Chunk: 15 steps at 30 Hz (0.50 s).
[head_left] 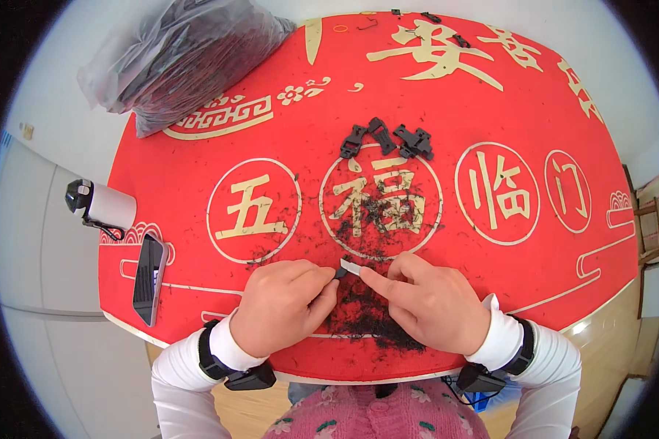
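Note:
Between the thumb and fingers of my left hand (pixel 282 304) is a small black plastic piece (pixel 340 273), mostly covered by the fingertips. My right hand (pixel 439 304) grips a short silvery knife blade (pixel 350 266), index finger stretched along it. The blade's tip lies against or just beside the black piece; I cannot tell whether they touch. Dark shavings (pixel 373 318) are scattered on the red tablecloth (pixel 490 282) below and beyond both hands. Farther out, several black plastic buckle parts lie in a loose group, among them one buckle piece (pixel 353 141) at its left end.
A large clear bag (pixel 190 62) full of dark pieces covers the far left corner. At the left edge, a white bottle (pixel 110 205) with a black lid lies near a phone (pixel 149 279). A few small black parts (pixel 430 17) sit at the far edge.

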Motion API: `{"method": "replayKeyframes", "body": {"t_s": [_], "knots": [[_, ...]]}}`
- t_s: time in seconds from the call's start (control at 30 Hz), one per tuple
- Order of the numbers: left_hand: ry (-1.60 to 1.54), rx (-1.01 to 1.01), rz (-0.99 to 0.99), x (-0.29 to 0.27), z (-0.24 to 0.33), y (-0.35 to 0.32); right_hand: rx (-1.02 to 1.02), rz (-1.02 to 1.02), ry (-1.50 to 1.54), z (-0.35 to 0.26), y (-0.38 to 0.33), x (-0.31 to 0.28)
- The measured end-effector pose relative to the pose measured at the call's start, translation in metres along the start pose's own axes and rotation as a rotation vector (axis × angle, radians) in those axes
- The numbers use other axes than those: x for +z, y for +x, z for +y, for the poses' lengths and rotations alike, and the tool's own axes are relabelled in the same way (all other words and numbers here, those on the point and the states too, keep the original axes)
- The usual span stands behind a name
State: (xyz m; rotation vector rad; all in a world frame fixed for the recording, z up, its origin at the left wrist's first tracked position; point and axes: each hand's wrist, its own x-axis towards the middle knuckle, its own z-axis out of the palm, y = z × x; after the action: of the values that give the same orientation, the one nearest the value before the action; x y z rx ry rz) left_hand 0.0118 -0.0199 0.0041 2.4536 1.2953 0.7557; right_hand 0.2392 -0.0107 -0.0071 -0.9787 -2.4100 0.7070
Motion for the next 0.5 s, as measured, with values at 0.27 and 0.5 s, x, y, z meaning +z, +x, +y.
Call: {"method": "replayKeyframes", "body": {"t_s": [0.27, 0.5], "knots": [[0.022, 0.0, 0.017, -0.0011, 0.0008, 0.0014, 0.046, -0.006, -0.024, -0.0017, 0.0002, 0.0002], [0.032, -0.004, 0.013, -0.0011, 0.0018, 0.0007, 0.068, 0.049, -0.027, 0.0058, 0.0004, 0.0035]]}}
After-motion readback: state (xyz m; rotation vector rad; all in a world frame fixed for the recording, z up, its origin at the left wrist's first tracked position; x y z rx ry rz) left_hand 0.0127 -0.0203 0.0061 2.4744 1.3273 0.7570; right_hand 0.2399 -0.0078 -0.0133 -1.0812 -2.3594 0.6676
